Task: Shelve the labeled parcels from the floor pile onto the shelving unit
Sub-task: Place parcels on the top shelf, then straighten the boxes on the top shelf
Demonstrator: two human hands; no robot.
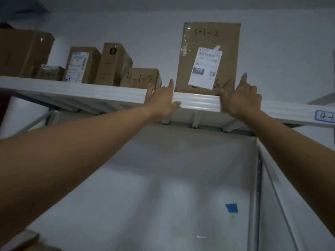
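The tall labeled parcel [208,58] already stands upright on the top shelf [90,91], right of other shelved boxes [141,77]. The left hand [161,100] lies open beside it. The right hand [241,98] touches its corner, grip unclear. The floor pile is out of view.

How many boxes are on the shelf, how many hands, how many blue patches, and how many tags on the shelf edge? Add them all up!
Cardboard boxes: 6
Hands, left hand and right hand: 2
Blue patches: 1
Tags on the shelf edge: 1
Total: 10
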